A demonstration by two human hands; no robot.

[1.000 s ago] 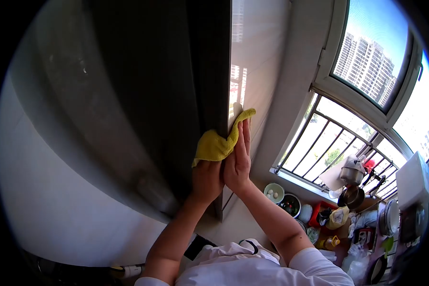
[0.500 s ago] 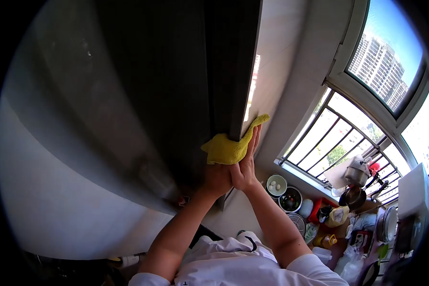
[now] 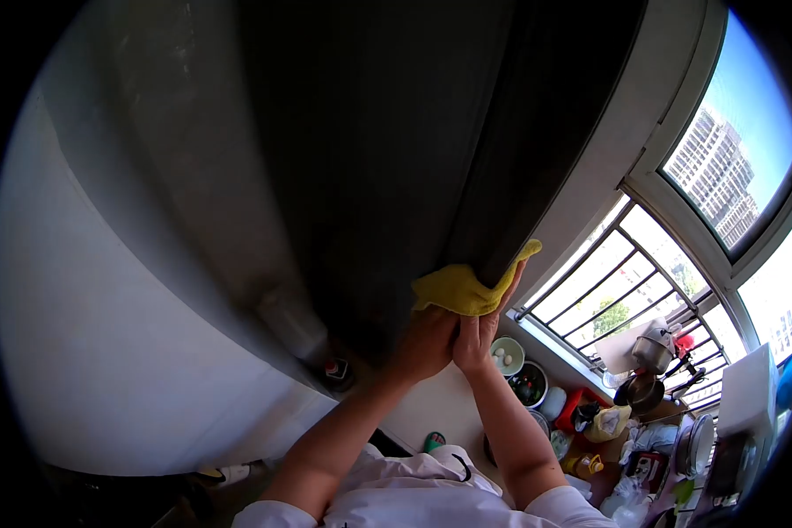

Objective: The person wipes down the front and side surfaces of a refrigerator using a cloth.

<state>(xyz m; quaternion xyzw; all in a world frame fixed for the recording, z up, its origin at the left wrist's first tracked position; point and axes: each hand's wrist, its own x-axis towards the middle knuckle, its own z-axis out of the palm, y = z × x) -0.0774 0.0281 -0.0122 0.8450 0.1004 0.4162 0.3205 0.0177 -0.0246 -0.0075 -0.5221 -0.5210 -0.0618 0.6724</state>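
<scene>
A yellow cloth (image 3: 468,290) is folded round the edge of a tall dark panel (image 3: 370,150) that looks like a door. My left hand (image 3: 425,345) is at the cloth's lower left side, its fingers mostly hidden behind the cloth and in shadow. On the right side, my right hand (image 3: 482,334) presses the cloth against the panel's edge, fingers stretched upward along it. The heels of both hands touch each other. One corner of the cloth sticks up past my right fingertips.
A barred window (image 3: 625,264) is on the right. Below it stand a bowl with eggs (image 3: 507,355), a pot of dark contents (image 3: 528,385), a steel pot (image 3: 653,350), an oil bottle (image 3: 583,465) and bags. A pale curved surface (image 3: 150,326) fills the left.
Both hands and the cloth have moved right and slightly down in view. The dark panel's edge has shifted right too, covering the pale wall strip. A green slipper now shows below.
</scene>
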